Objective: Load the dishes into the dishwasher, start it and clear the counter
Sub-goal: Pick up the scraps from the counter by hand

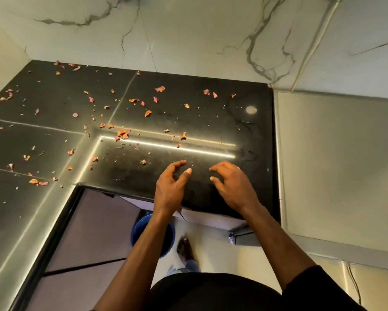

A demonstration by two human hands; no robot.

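Black polished surface (199, 122) lies under both hands. The left hand (169, 187) and right hand (233, 187) are side by side near its front edge, fingers loosely curled, grasping nothing. Orange-pink scraps (122, 134) are strewn across the surface, mostly behind and left of the hands. A blue bucket (139, 227) stands on the floor below the left forearm. A steel panel (336, 164) adjoins the surface's right side.

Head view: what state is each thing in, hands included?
Counter: littered with scraps, not yet cleared.
Scraps: scattered loose, mostly left and back.
Left hand: fingers loosely curled over the counter, holding nothing.
Right hand: the same, holding nothing.
Blue bucket: upright on the floor below the counter edge; contents hidden.
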